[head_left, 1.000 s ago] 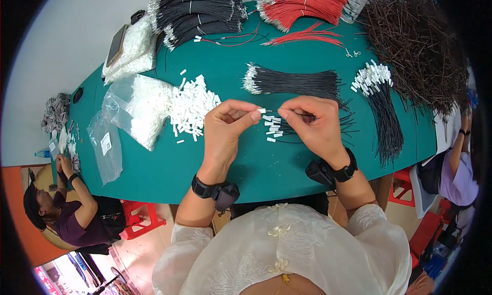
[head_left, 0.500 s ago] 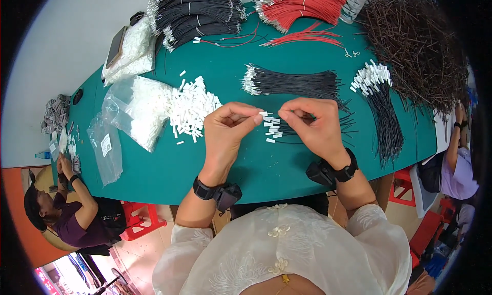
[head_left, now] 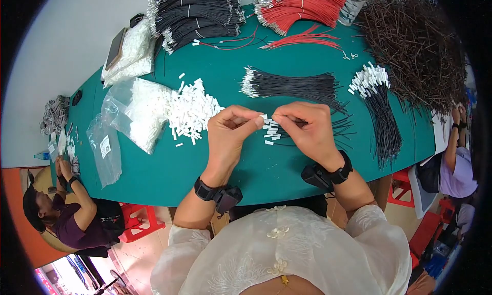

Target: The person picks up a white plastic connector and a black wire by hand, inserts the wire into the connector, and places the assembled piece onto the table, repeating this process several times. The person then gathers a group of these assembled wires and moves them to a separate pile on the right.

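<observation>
My left hand (head_left: 225,136) is closed, thumb and forefinger pinching a small white plastic connector housing (head_left: 264,116). Close beside it, my right hand (head_left: 307,128) pinches a thin black wire, mostly hidden by the fingers. The fingertips of both hands are a short gap apart. Below them lie several black wires with white housings (head_left: 271,136) on their ends, partly covered by my right hand. Left of my left hand spreads a pile of loose white housings (head_left: 192,110). A bundle of black wires with bare metal-tipped ends (head_left: 294,83) lies just beyond my hands.
Black wires capped with white housings (head_left: 369,82) lie at the right, beside a large dark brown tangle (head_left: 410,44). Bundled black (head_left: 200,10) and red wires (head_left: 302,8) fill the far edge. Plastic bags (head_left: 148,115) lie left on the green table (head_left: 154,177). Other people sit at both sides.
My right hand has moved slightly left and down, narrowing the gap to my left hand. The left hand still pinches the white housing, with little movement.
</observation>
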### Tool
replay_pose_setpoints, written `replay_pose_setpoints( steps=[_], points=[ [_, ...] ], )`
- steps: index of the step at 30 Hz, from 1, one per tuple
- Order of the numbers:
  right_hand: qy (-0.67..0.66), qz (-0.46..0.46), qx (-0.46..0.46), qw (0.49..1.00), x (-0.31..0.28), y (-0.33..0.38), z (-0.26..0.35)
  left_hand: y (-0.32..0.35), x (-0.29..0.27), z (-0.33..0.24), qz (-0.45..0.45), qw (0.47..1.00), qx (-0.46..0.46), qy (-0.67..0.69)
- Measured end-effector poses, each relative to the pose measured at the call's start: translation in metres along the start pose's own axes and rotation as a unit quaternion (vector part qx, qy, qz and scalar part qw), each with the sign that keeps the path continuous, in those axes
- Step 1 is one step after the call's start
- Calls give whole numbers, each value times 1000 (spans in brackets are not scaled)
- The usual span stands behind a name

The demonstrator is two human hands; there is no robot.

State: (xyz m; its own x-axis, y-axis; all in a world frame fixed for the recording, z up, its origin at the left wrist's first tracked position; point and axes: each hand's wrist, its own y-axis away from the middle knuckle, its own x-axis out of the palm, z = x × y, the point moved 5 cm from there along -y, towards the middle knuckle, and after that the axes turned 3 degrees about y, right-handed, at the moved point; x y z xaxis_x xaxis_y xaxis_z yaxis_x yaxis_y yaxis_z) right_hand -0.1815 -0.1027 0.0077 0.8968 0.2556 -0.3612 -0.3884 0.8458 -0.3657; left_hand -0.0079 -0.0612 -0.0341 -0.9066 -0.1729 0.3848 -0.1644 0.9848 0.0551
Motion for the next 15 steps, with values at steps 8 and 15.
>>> replay_pose_setpoints(
  steps=[8,15],
  points=[
    [11,2,-16,1000,2,-1,1,-1,3,4,11,1000,-12,14],
    [131,91,-7,987,-10,-10,3,-2,1,2,-11,998,-2,-62]
  ],
)
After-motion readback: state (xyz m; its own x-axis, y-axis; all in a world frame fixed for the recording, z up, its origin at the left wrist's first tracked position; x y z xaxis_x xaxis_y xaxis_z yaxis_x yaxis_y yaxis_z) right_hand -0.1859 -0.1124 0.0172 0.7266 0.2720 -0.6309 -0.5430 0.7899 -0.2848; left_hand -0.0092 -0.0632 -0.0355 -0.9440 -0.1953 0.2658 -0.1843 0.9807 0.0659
